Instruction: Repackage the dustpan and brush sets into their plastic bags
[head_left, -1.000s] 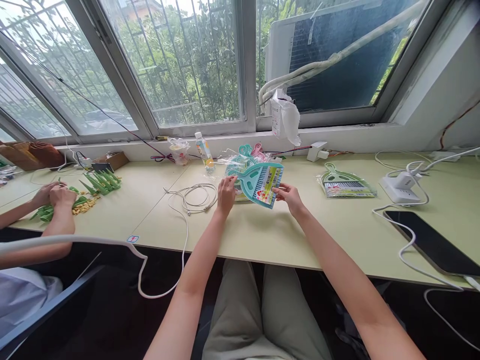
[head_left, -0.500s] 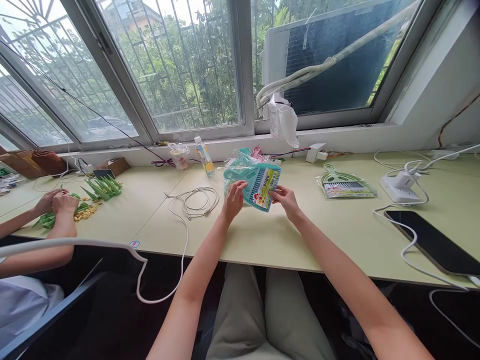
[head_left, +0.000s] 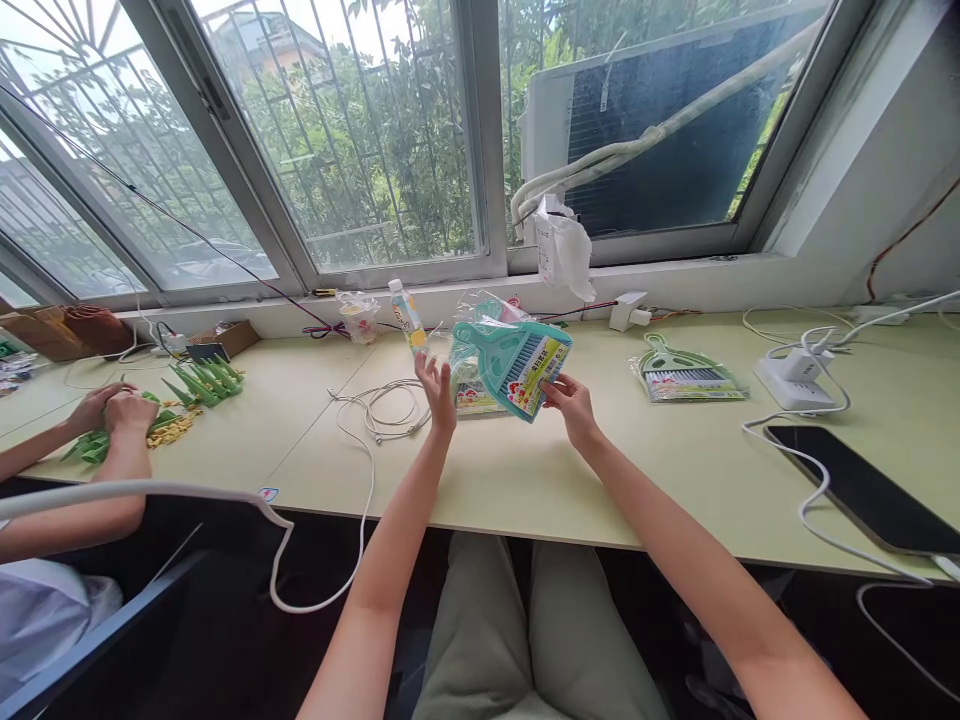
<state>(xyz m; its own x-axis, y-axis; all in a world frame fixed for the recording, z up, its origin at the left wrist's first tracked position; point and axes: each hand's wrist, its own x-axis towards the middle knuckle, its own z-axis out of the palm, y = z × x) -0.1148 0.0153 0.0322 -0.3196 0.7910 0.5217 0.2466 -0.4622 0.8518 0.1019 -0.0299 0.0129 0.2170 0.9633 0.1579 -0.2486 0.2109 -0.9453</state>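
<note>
My right hand [head_left: 571, 408] grips the lower right edge of a teal dustpan-and-brush set [head_left: 517, 362], which is tilted above the table with its handle pointing up and left. A colourful label covers part of the dark-bristled brush. My left hand [head_left: 439, 392] is apart from the set, just left of it, with fingers spread and nothing in them. Behind and under the held set lie other bagged sets [head_left: 476, 397], partly hidden, with a bit of pink showing at the back. To the right, a light green bagged dustpan-and-brush set [head_left: 691, 378] lies flat on the table.
A drink bottle [head_left: 407, 316] and a coiled white cable [head_left: 394, 408] are left of my hands. On the right lie a power strip [head_left: 796, 385], cords and a black phone [head_left: 862, 488]. At far left, another person's hands [head_left: 112, 408] work beside green plastic pieces [head_left: 206, 382].
My left hand has let go of the teal set and moved left, its fingers opening. The set has turned slightly and shifted right in my right hand.
</note>
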